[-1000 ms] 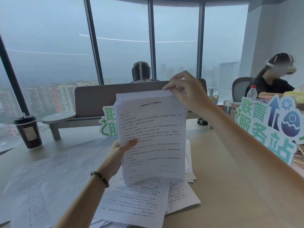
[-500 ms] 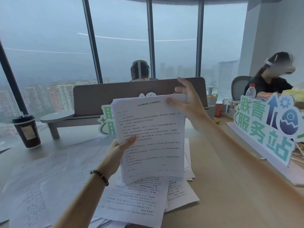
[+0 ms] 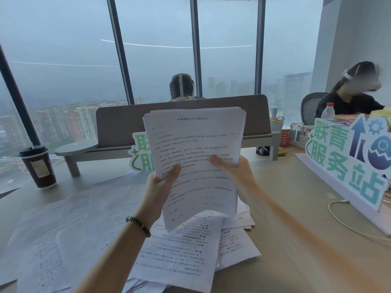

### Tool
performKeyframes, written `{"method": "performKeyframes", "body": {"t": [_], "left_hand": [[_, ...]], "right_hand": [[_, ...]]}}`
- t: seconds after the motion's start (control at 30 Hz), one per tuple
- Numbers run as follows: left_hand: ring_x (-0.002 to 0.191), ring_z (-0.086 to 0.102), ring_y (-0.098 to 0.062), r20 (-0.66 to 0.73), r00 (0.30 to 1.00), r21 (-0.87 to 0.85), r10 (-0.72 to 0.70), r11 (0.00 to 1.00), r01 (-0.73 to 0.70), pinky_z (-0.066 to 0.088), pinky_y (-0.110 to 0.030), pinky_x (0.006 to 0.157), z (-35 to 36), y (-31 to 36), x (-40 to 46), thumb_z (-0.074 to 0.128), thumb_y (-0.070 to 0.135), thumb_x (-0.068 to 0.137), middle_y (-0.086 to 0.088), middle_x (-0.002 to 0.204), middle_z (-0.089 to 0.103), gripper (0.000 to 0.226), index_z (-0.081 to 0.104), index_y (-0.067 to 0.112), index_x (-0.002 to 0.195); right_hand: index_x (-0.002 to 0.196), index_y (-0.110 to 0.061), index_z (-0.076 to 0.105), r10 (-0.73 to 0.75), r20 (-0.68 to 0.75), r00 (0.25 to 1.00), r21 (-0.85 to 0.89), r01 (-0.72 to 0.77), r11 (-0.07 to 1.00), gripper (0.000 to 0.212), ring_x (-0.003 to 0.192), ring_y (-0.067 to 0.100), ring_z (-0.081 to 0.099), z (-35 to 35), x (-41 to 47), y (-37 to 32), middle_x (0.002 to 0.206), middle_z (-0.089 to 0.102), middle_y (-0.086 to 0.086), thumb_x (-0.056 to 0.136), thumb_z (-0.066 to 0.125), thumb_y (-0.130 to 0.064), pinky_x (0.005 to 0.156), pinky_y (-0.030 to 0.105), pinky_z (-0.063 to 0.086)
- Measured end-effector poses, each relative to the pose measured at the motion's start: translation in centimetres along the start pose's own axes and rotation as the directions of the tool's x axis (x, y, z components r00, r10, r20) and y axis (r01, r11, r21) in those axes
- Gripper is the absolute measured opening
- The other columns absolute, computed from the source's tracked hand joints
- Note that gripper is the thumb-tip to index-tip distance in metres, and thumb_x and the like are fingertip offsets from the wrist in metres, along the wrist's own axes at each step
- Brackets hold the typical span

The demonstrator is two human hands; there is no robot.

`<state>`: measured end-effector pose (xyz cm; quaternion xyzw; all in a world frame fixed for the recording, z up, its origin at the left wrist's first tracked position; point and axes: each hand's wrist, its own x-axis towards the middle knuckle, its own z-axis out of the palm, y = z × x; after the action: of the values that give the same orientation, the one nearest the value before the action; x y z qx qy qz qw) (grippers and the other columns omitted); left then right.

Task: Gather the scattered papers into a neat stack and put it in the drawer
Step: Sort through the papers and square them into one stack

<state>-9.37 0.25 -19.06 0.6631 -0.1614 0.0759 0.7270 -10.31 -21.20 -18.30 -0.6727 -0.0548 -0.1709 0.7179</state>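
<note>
- Spanning the whole foreground, the tan desk (image 3: 296, 240) shows bare surface on its right half between the loose sheets and the sign base; its left half lies under paper out to the near and left edges.
- Standing across the far side, a grey desk divider (image 3: 118, 125) on legs closes off the back, with tall windows (image 3: 63, 60) beyond it.
- Lining the right edge, a green-lettered cutout sign (image 3: 347, 157) rises on a white base, and a white cable (image 3: 338, 218) loops on the desk beside that base.
- Lying flat over the left and middle, the scattered papers (image 3: 69, 233) overlap one another at mixed angles, some reaching under the raised bundle.
- Held upright above those sheets, the paper stack (image 3: 196, 149) has its long axis running top to bottom, leaning slightly left at the top, printed face toward the camera; its top edges are fanned unevenly and its lower corner hangs close over the loose sheets.
- Gripping the stack's left edge, the left hand (image 3: 163, 182) has its thumb on the front face and the fingers hidden behind; a beaded bracelet (image 3: 138, 226) circles the wrist.
- Pinching the stack's right edge, the right hand (image 3: 232, 168) lays its thumb on the printed face, the rest behind.
- Sitting well apart at the far left, a dark lidded coffee cup (image 3: 38, 166) stands upright.
</note>
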Motion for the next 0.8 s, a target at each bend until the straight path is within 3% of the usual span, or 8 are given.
{"method": "performKeyframes", "body": {"t": [0.1, 0.17, 0.3, 0.43, 0.53, 0.63, 0.73, 0.8], "left_hand": [[0.090, 0.074, -0.030, -0.073, 0.997, 0.117, -0.002, 0.993, 0.011, 0.063, -0.044, 0.073, 0.0, -1.4, -0.2, 0.062, 0.024, 0.097, -0.009, 0.097, 0.077, 0.014, 0.072, 0.016, 0.102], [0.090, 0.072, -0.035, -0.112, 0.994, 0.187, -0.007, 0.982, 0.028, 0.061, -0.051, 0.075, -0.3, -2.3, -0.3, 0.062, 0.028, 0.097, -0.014, 0.097, 0.075, 0.014, 0.071, 0.017, 0.099], [0.077, 0.062, -0.029, -0.053, 0.998, 0.300, -0.013, 0.954, 0.028, 0.056, -0.054, 0.069, -0.9, -2.0, 0.1, 0.065, 0.049, 0.088, -0.014, 0.085, 0.065, 0.036, 0.068, 0.014, 0.092], [0.082, 0.070, -0.038, -0.067, 0.997, 0.348, -0.024, 0.937, 0.045, 0.057, -0.057, 0.075, -1.6, -1.7, 1.3, 0.057, 0.031, 0.100, -0.020, 0.096, 0.073, 0.022, 0.070, 0.013, 0.102], [0.090, 0.074, -0.033, -0.060, 0.975, 0.227, -0.212, 0.949, 0.220, 0.061, -0.047, 0.077, -3.6, -2.7, 1.7, 0.059, 0.027, 0.099, -0.013, 0.104, 0.076, 0.023, 0.070, 0.011, 0.112], [0.089, 0.074, -0.035, -0.067, 0.906, 0.201, -0.419, 0.883, 0.423, 0.061, -0.043, 0.074, -5.3, -4.7, 1.3, 0.061, 0.026, 0.098, -0.015, 0.100, 0.077, 0.025, 0.071, 0.005, 0.108], [0.089, 0.072, -0.035, -0.123, 0.871, 0.409, -0.475, 0.776, 0.480, 0.060, -0.043, 0.081, -6.1, -7.5, 0.9, 0.056, 0.030, 0.101, -0.016, 0.100, 0.075, 0.034, 0.069, 0.000, 0.110], [0.089, 0.071, -0.033, -0.138, 0.882, 0.490, -0.450, 0.743, 0.456, 0.059, -0.043, 0.085, -6.0, -8.7, 0.7, 0.052, 0.030, 0.102, -0.016, 0.101, 0.074, 0.037, 0.068, -0.002, 0.110]], "right_hand": [[0.115, -0.028, 0.068, -0.084, 0.046, 0.995, -0.228, 0.092, 0.969, 0.030, 0.093, 0.015, 0.074, -0.2, -1.1, 2.1, 0.105, 0.076, -0.007, 0.088, 0.074, -0.039, 0.078, 0.037, 0.062], [0.116, -0.033, 0.067, -0.030, 0.070, 0.997, -0.332, 0.052, 0.942, 0.030, 0.093, 0.010, 0.073, -0.5, -1.8, 4.2, 0.107, 0.075, -0.010, 0.090, 0.069, -0.048, 0.080, 0.035, 0.062], [0.118, -0.026, 0.067, 0.005, 0.031, 1.000, -0.331, 0.005, 0.944, 0.032, 0.086, 0.010, 0.074, -0.7, -1.7, 5.0, 0.109, 0.075, -0.006, 0.093, 0.064, -0.047, 0.075, 0.031, 0.063], [0.122, -0.029, 0.062, -0.027, 0.082, 0.996, -0.293, 0.050, 0.955, 0.025, 0.087, 0.010, 0.074, -0.4, -1.3, 3.6, 0.106, 0.075, -0.009, 0.100, 0.055, -0.040, 0.074, 0.030, 0.062], [0.107, -0.018, 0.067, 0.087, 0.088, 0.992, -0.344, -0.052, 0.938, 0.034, 0.090, 0.021, 0.071, -0.3, -0.9, 3.7, 0.098, 0.074, 0.000, 0.103, 0.046, -0.044, 0.074, 0.032, 0.056], [0.090, -0.011, 0.056, 0.091, -0.030, 0.995, -0.739, -0.083, 0.669, 0.049, 0.093, 0.027, 0.059, -1.5, -0.4, 5.2, 0.092, 0.063, 0.006, 0.103, 0.033, -0.052, 0.070, 0.033, 0.041], [0.126, -0.014, 0.048, 0.218, -0.134, 0.967, -0.947, -0.190, 0.259, 0.057, 0.114, 0.035, 0.053, -3.5, -0.5, 7.5, 0.123, 0.058, 0.017, 0.099, 0.027, -0.060, 0.091, 0.043, 0.045], [0.137, -0.014, 0.040, 0.294, -0.137, 0.946, -0.972, -0.186, 0.145, 0.062, 0.115, 0.036, 0.054, -4.1, -0.5, 8.3, 0.125, 0.058, 0.018, 0.098, 0.027, -0.061, 0.093, 0.043, 0.045]]}}
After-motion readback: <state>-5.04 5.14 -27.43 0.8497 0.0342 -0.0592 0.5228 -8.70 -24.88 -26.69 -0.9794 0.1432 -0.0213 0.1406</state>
